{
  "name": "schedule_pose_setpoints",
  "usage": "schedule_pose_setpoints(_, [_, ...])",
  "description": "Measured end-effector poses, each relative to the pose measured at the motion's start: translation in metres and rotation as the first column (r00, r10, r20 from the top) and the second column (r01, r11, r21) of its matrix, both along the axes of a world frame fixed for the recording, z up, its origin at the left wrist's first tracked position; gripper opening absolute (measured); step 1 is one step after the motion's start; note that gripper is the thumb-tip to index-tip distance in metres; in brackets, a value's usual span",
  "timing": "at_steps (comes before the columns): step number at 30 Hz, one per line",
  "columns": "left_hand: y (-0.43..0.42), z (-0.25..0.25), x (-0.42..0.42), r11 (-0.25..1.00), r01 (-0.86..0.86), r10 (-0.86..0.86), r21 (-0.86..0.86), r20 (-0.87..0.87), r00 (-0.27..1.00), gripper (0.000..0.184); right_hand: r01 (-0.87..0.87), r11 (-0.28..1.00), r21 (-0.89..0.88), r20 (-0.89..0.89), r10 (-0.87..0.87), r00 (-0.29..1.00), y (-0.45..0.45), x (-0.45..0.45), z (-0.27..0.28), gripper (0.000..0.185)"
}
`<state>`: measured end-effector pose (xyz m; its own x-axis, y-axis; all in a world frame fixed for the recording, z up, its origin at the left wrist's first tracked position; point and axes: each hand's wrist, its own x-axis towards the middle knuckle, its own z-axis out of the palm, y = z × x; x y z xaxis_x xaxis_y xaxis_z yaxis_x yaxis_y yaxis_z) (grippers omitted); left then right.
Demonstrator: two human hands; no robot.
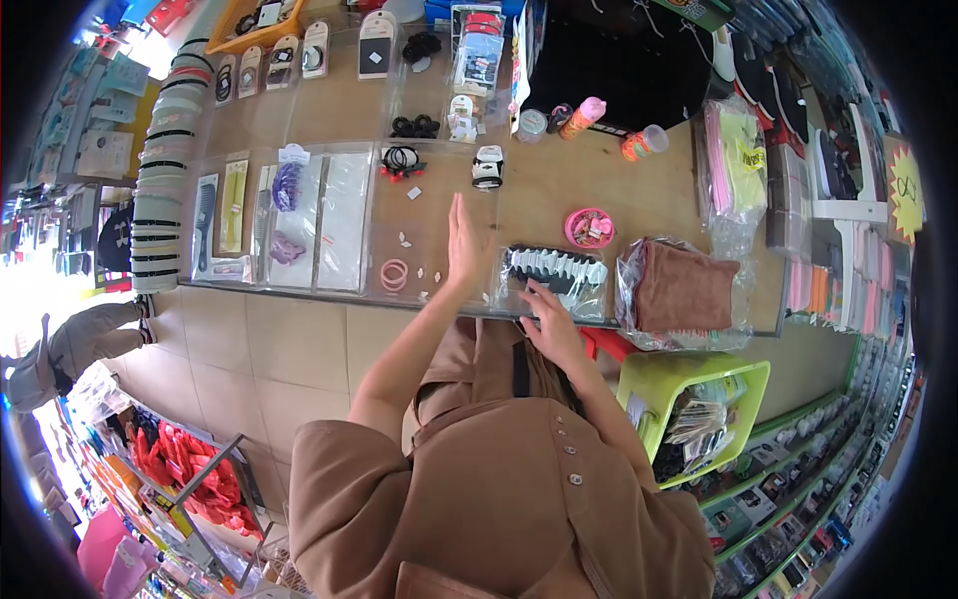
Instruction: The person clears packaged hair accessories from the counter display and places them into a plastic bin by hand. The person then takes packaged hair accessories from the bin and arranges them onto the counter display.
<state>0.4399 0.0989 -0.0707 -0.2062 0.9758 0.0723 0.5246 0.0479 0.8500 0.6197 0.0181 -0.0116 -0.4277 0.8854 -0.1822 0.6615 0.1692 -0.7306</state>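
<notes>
The left hand (463, 248) is hovering by the counter (339, 292), fingers straight and pressed together. The right hand (549, 319) is touching 1 pack (577, 272) at the front edge — fingers spread — and the pack is lying between the left hand and the brown cloth (687, 285).

The surface (624, 185) is brown, with clear, low-walled trays (373, 215) over its left part. In these lie a packaged comb (205, 225), a yellow packet (235, 205), a purple hair clip (286, 187) and pink rings (394, 276). Carded goods (315, 50) lie near an orange basket (251, 38) at the far left. A black-and-white bundle (488, 168) lies near the middle. Toward the right, a round pink basket (570, 224) sits just behind a clear pack of clips (587, 276), which lies along the near edge beside brown cloth (687, 287) in clear plastic. A pink-and-yellow pack (735, 165) lies behind the cloth.
</notes>
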Motion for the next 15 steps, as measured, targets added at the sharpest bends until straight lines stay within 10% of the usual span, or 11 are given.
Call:
schedule_pose_setpoints(11, [-0.104,0.059,0.000,0.988,0.098,-0.065,-0.123,0.248,0.967,0.067,0.000,0.948,0.317,-0.161,0.054,0.985,0.222,-0.102,-0.020,0.034])
schedule_pose_setpoints(15, [-0.106,0.064,-0.012,0.988,0.016,0.032,-0.154,0.304,0.952,0.065,-0.132,0.900,0.415,0.086,0.106,0.991,0.294,-0.134,-0.065,0.040])
